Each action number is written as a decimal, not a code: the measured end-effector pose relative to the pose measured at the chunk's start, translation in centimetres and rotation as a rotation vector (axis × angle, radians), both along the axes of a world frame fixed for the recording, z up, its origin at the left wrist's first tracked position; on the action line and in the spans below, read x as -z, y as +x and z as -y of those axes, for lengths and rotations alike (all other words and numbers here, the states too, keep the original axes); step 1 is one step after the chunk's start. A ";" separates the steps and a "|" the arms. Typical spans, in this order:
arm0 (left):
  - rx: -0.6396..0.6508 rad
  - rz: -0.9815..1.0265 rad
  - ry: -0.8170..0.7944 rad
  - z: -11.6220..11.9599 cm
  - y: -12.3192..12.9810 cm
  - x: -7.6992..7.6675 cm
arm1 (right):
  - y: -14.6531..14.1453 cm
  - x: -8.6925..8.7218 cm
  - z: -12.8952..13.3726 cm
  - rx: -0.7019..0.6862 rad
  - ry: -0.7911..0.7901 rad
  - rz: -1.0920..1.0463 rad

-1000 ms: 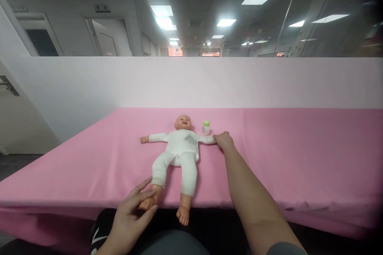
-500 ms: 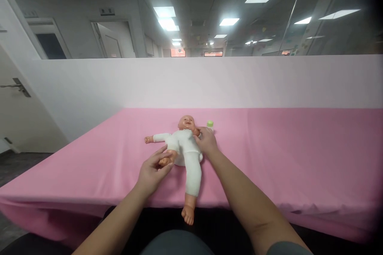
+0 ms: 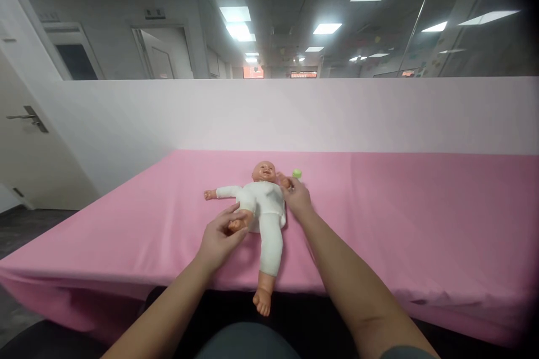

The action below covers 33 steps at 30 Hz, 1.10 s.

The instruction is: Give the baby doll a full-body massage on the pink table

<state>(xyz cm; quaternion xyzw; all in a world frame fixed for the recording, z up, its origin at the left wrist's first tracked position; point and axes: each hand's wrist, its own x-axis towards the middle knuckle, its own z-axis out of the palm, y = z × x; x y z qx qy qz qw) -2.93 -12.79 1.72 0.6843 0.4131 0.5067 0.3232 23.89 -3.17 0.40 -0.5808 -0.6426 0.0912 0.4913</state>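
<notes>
Doll [image 3: 269,200] face-up on table [image 3: 404,224], head toward far edge, one foot [image 3: 263,302] out past near edge. Left hand [image 3: 218,234] pinches the other foot [image 3: 237,225] between thumb and fingers; a second ago it lay at the near edge, now that leg is folded to the belly. Right hand [image 3: 297,199] grips near the doll's hand [image 3: 283,180], fingers partly hidden; that arm, earlier stretched toward the right edge, now bends up beside the head. Bottle [image 3: 297,173] beyond, now mostly blocked.

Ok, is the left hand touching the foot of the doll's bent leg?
Touching: the head view shows the left hand grasping that foot, with no gap visible.
</notes>
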 end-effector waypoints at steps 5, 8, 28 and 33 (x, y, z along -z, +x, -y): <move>-0.008 -0.118 0.097 6.3 -3.0 1.3 | 4.3 0.5 -1.0 0.230 -0.101 -0.370; 0.002 -0.208 0.119 9.0 -4.9 2.7 | 6.4 0.5 -1.1 0.360 -0.288 -0.428; -0.153 -0.475 0.233 10.5 -6.4 4.9 | 8.2 0.9 -0.3 0.428 -0.400 -0.313; -0.218 -0.327 0.228 9.0 -5.5 4.1 | 5.3 0.1 -0.6 0.316 0.009 -0.361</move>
